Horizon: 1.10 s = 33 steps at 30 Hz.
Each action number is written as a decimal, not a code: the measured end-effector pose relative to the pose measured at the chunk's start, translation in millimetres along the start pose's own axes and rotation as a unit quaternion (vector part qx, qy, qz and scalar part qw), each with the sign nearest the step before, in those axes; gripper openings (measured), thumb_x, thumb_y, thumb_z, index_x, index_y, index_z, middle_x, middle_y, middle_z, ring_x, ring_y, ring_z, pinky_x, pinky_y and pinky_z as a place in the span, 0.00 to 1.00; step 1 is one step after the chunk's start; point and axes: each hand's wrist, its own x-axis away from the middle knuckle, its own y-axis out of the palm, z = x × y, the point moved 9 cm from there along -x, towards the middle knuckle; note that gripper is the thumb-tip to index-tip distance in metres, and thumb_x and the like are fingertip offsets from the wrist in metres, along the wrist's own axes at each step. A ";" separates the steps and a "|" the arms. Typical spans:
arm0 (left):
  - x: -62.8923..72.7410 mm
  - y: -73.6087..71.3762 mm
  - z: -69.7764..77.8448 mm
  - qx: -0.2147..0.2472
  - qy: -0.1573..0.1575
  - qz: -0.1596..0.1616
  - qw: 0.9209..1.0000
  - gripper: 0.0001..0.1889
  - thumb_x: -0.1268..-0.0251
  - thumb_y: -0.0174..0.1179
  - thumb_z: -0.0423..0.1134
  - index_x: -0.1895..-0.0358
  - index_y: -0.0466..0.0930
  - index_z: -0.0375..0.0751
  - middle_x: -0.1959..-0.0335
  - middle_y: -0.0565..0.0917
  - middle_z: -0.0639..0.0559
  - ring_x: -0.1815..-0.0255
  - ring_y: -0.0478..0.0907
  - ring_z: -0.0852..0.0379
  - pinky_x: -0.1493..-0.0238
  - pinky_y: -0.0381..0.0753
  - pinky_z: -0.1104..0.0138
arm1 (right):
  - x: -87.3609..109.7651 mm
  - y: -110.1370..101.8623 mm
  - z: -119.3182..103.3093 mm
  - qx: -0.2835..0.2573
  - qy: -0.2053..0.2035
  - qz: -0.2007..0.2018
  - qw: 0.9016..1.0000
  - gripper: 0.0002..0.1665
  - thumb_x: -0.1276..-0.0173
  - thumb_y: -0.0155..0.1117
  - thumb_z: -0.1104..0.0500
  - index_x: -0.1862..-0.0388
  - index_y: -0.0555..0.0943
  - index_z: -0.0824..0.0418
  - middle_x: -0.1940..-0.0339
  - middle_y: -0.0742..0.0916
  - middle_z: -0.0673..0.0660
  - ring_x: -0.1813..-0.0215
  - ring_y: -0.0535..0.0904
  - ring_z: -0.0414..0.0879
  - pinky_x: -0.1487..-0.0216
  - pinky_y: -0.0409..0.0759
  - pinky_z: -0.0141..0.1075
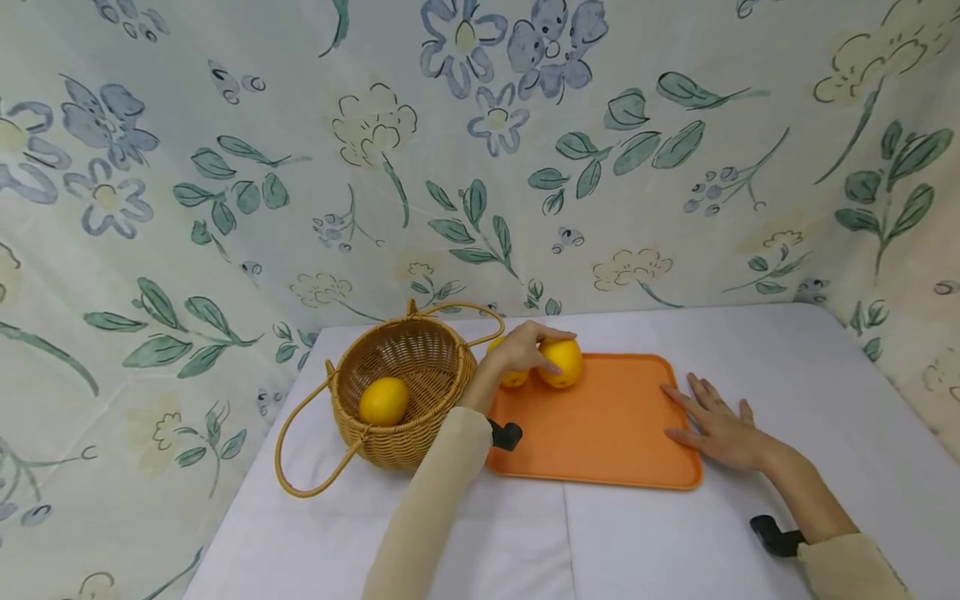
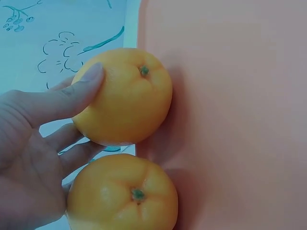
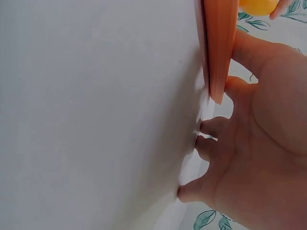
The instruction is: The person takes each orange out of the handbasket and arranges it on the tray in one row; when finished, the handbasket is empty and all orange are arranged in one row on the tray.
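Observation:
My left hand (image 1: pixel 517 350) grips an orange (image 1: pixel 564 364) at the back left of the orange tray (image 1: pixel 607 433). In the left wrist view the thumb lies across this orange's side, and its green stem nub shows. A second orange (image 2: pixel 120 196) sits close beside it, near the palm; in the head view my hand partly covers it. My right hand (image 1: pixel 723 433) spreads over the tray's right edge. Its thumb and index finger touch the rim, while the other fingertips rest on the white cloth. A third orange (image 1: pixel 384 402) lies in the wicker basket (image 1: pixel 405 446).
The basket stands left of the tray, close to its edge, with one looped handle (image 1: pixel 300 483) out to the front left and another (image 1: pixel 480 312) at the back right. A floral cloth (image 1: pixel 450 167) hangs behind the white-covered table (image 1: pixel 517 533).

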 end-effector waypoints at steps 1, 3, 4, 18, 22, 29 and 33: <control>-0.6 0.2 -0.9 0.003 -0.001 0.001 1.000 0.34 0.40 0.74 0.30 0.29 0.78 0.51 0.28 0.78 0.47 0.27 0.71 0.47 0.23 0.70 0.56 | 0.1 0.0 0.1 0.000 0.000 0.000 1.000 0.50 0.25 0.61 0.38 0.16 0.54 0.59 0.17 0.44 0.78 0.18 0.34 0.79 0.34 0.24 0.84; -2.1 0.7 -2.7 0.008 -0.001 0.000 1.000 0.34 0.40 0.74 0.30 0.29 0.78 0.51 0.28 0.78 0.47 0.27 0.71 0.47 0.23 0.70 0.55 | 0.4 -0.2 0.1 0.001 0.000 0.001 1.000 0.50 0.25 0.61 0.38 0.16 0.54 0.59 0.17 0.44 0.78 0.18 0.34 0.79 0.34 0.25 0.84; -2.4 0.8 -2.9 0.010 0.000 0.000 1.000 0.34 0.40 0.74 0.30 0.29 0.78 0.51 0.28 0.78 0.46 0.27 0.71 0.47 0.23 0.70 0.55 | 0.5 -0.4 0.0 0.001 -0.001 0.001 1.000 0.50 0.25 0.61 0.38 0.16 0.54 0.59 0.17 0.44 0.78 0.18 0.34 0.79 0.34 0.25 0.84; -1.4 0.5 -3.1 -0.015 -0.023 0.004 1.000 0.33 0.39 0.75 0.35 0.29 0.78 0.57 0.29 0.78 0.48 0.36 0.76 0.49 0.30 0.76 0.56 | 1.0 -0.5 -0.3 -0.002 0.001 -0.002 1.000 0.50 0.25 0.61 0.38 0.16 0.54 0.59 0.17 0.45 0.78 0.18 0.34 0.80 0.34 0.25 0.84; 0.8 -1.1 -1.8 -0.027 -0.021 0.010 0.999 0.34 0.39 0.75 0.36 0.29 0.78 0.58 0.27 0.77 0.48 0.35 0.76 0.49 0.30 0.76 0.57 | -0.1 -0.4 -0.5 0.002 0.003 -0.002 1.000 0.50 0.25 0.61 0.37 0.16 0.54 0.59 0.17 0.44 0.78 0.19 0.34 0.80 0.34 0.24 0.84; 3.4 -3.6 -0.6 -0.041 -0.024 0.013 0.999 0.33 0.37 0.74 0.35 0.28 0.77 0.54 0.27 0.76 0.48 0.32 0.76 0.47 0.27 0.75 0.57 | -0.4 0.4 -0.2 0.000 0.003 -0.004 1.000 0.51 0.25 0.61 0.38 0.16 0.53 0.59 0.17 0.44 0.79 0.19 0.34 0.81 0.35 0.24 0.85; 5.2 -7.3 -1.2 -0.031 -0.030 0.020 0.999 0.32 0.37 0.73 0.33 0.29 0.78 0.52 0.28 0.77 0.47 0.34 0.77 0.48 0.29 0.77 0.59 | -0.7 0.6 -0.2 0.000 0.003 -0.004 1.000 0.51 0.25 0.61 0.38 0.16 0.53 0.59 0.17 0.43 0.79 0.19 0.34 0.81 0.35 0.24 0.85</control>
